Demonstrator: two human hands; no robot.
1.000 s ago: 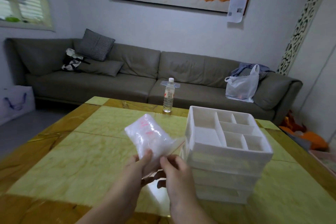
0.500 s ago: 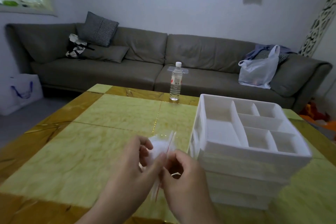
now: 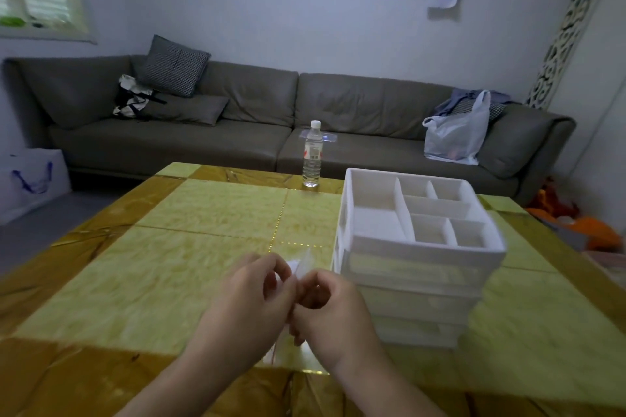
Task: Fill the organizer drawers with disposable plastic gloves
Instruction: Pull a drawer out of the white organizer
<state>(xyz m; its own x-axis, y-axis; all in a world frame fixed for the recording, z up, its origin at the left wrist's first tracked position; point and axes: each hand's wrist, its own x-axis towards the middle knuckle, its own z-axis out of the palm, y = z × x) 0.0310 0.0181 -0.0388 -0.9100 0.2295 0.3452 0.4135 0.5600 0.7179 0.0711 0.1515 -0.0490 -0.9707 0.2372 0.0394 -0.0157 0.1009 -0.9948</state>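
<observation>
A white organizer (image 3: 416, 247) with stacked drawers and an open, empty compartment tray on top stands on the yellow-green table (image 3: 189, 267), to the right of my hands. My left hand (image 3: 250, 301) and my right hand (image 3: 325, 308) are pressed together just left of the organizer's front corner. Both pinch a clear plastic packet of gloves (image 3: 299, 266). Only the packet's thin top edge and a sliver below the hands show; my fingers hide the remainder.
A water bottle (image 3: 312, 154) stands at the table's far edge. Behind it runs a grey sofa (image 3: 237, 132) with cushions and a plastic bag (image 3: 454, 135). A white carrier bag (image 3: 30, 179) sits on the floor at left.
The packet, held up and spread out a second ago, has been lowered and turned edge-on between both hands. My hands have closed in around it, and my view has shifted.
</observation>
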